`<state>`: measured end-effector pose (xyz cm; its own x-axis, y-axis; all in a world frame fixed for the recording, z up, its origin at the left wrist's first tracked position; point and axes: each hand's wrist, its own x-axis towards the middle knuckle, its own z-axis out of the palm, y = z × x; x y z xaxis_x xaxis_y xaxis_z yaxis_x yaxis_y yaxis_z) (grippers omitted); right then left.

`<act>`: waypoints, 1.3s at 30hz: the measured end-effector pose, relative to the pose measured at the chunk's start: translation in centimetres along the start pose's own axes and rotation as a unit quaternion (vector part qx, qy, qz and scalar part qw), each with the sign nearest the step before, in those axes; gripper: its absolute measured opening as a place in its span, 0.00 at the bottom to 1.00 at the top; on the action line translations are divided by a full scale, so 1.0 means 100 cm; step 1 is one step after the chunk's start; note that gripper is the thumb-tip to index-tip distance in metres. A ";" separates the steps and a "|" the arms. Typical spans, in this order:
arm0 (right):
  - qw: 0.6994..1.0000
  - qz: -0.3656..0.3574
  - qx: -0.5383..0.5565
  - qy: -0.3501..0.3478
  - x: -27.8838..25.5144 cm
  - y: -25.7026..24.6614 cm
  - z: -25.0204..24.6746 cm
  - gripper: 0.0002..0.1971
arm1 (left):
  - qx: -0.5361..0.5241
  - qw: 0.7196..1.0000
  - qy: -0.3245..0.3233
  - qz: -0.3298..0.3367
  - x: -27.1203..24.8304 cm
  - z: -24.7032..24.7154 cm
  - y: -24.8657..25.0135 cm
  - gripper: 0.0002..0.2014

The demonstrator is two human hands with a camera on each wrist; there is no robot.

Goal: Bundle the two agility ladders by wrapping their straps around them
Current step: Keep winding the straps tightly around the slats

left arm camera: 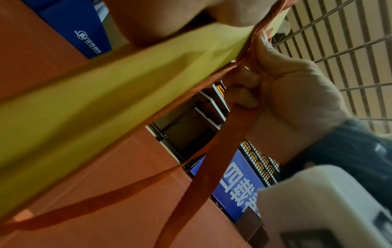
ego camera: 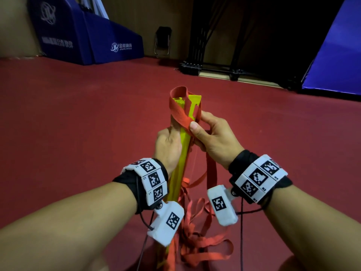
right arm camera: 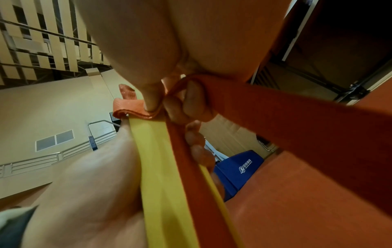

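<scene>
Ladder bundle [ego camera: 180,153] gripped by left hand [ego camera: 169,145]; right hand [ego camera: 213,139] fingers [ego camera: 193,127] pinch red strap [ego camera: 180,116].

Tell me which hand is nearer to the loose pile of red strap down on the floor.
Left, though only slightly. The left hand grips the yellow rungs lower on the bundle, closer to the strap pile; the right hand pinches the wrapped strap higher up.

strap [ego camera: 180,114] around rungs [ego camera: 180,153], hands either side
</scene>
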<state>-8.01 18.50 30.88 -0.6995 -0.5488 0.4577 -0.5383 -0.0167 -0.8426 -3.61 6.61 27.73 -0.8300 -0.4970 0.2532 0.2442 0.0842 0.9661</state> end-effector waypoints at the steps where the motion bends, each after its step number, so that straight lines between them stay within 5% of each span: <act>1: 1.000 -0.006 0.009 -0.006 0.000 0.000 0.000 0.11 | 0.001 1.000 0.003 0.003 0.000 -0.001 0.001 0.51; 6: 0.999 -0.010 0.045 -0.025 0.002 0.000 0.001 0.12 | 0.005 0.999 0.042 0.002 0.001 -0.004 0.006 0.48; 10: 0.999 -0.012 0.024 -0.028 0.003 0.002 -0.005 0.11 | -0.009 0.996 0.047 -0.075 0.003 -0.005 0.006 0.60; 16: 0.997 0.004 0.064 -0.036 0.001 0.001 -0.016 0.11 | -0.032 0.988 0.039 -0.145 0.000 -0.005 0.009 0.41; 21: 0.995 0.014 0.083 -0.050 -0.002 -0.001 -0.014 0.13 | -0.015 0.986 0.070 -0.147 0.004 -0.004 0.011 0.37; 28: 0.982 0.042 0.148 -0.107 -0.003 -0.012 -0.008 0.16 | -0.067 0.987 0.017 -0.147 0.007 -0.001 -0.006 0.51; 32: 0.974 0.060 0.188 -0.110 -0.002 -0.014 -0.003 0.19 | -0.073 0.984 -0.031 -0.161 0.006 -0.006 0.000 0.50; 37: 0.967 0.071 0.212 -0.123 -0.001 -0.012 -0.004 0.17 | -0.086 0.985 -0.037 -0.143 0.004 -0.005 0.003 0.37; 39: 0.971 0.078 0.201 -0.102 0.000 -0.009 -0.005 0.18 | -0.085 0.984 -0.031 -0.155 0.006 -0.003 0.002 0.43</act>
<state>-7.75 18.94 31.78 -0.6280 -0.7244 0.2842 -0.1779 -0.2219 -0.9587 -3.84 6.06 28.07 -0.9058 -0.4214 -0.0438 0.0508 -0.2106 0.9763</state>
